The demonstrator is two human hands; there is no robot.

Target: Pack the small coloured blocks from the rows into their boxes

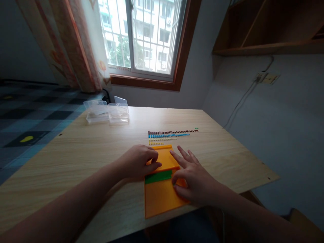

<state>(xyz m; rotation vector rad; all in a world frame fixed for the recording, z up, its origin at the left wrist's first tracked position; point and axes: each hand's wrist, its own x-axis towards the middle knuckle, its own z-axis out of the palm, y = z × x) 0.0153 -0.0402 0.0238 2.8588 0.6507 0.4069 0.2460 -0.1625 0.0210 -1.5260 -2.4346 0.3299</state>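
Note:
An orange board [160, 195] lies flat on the wooden table [76, 152] near its front edge, with a green strip [158, 177] across its middle and a raised orange panel [165, 158] at its far half. My left hand [138, 161] rests on the board's left edge, fingers curled against the raised panel. My right hand [191, 175] lies on the board's right side with the fingers spread flat. Beyond the board run rows of small pieces: dark brown [172, 131], blue [168, 135], pale [162, 139] and yellow [155, 143].
Clear plastic boxes [107, 113] with lids up stand at the table's far left. A window [141, 37] and curtain [73, 44] are behind, a wooden shelf [268, 30] and wall socket [265, 78] at the right. A checked bed cover [37, 114] lies to the left.

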